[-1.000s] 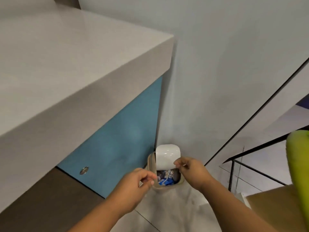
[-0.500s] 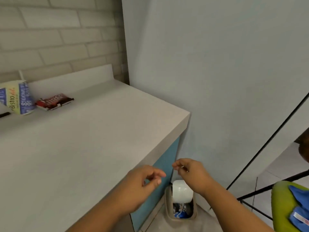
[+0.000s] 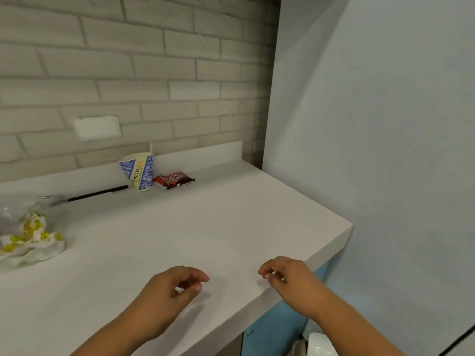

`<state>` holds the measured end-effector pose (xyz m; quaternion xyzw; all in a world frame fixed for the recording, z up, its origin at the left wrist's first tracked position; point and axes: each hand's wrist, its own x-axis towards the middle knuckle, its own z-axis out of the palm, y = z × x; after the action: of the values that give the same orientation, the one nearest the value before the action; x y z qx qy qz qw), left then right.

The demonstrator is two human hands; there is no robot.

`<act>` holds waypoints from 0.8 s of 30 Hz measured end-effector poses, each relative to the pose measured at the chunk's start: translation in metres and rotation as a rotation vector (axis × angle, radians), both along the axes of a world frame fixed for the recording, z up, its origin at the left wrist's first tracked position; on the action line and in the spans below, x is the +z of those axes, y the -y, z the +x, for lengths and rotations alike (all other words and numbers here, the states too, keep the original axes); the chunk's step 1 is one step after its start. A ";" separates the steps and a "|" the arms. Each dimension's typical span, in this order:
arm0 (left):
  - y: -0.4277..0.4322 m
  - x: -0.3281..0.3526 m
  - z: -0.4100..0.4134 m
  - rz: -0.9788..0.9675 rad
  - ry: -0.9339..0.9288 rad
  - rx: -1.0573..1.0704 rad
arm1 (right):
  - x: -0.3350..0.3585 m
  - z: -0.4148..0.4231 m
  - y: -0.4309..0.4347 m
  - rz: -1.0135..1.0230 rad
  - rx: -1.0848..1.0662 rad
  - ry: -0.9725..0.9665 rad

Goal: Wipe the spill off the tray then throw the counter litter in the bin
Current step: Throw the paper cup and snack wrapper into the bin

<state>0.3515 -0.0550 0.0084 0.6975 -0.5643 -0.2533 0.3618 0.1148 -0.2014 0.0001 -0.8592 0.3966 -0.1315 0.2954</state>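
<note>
Litter lies along the back and left of a white counter [image 3: 218, 227]. A paper cup [image 3: 138, 173] printed in blue and yellow, with a straw standing in it, sits upright at the middle left of the frame against the counter's low back edge. Just to its right, nearly touching it, a red and dark chocolate wrapper [image 3: 174, 180] lies flat. To the cup's left a thin black stick [image 3: 97, 193] lies on the counter, its far end blurred. At the left edge of the frame lies a crumpled white wrapper [image 3: 30, 240] with yellow smiley faces, and behind it something clear and blurred that looks like plastic [image 3: 10, 211].

Both hands hover low in the frame above the counter's near part, well apart from the litter. The left hand [image 3: 177, 286], at lower centre, has its fingers loosely curled toward the thumb and holds nothing. The right hand [image 3: 288, 278], to its right over the counter's edge, is curled the same way, with nothing seen in it.

Below the counter is a blue cabinet front [image 3: 277, 325]. The white lid of the bin [image 3: 321, 345] shows at the bottom right. A pale brick wall [image 3: 128, 73] with a white plate [image 3: 97, 127] fills the upper left, and a pale blue wall [image 3: 385, 124] the right.
</note>
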 end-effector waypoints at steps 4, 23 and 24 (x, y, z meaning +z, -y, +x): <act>0.001 -0.005 0.002 0.004 0.027 0.075 | 0.003 0.014 0.017 -0.007 0.116 -0.054; 0.019 -0.005 0.074 0.008 0.043 0.249 | 0.004 0.132 0.083 0.013 0.368 -0.134; 0.022 -0.005 0.083 0.010 0.051 0.244 | 0.002 0.140 0.085 0.015 0.371 -0.133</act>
<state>0.4345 -0.0770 0.0030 0.7689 -0.4831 -0.1924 0.3719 0.2550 -0.2866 0.0022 -0.9221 0.2513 -0.0149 0.2940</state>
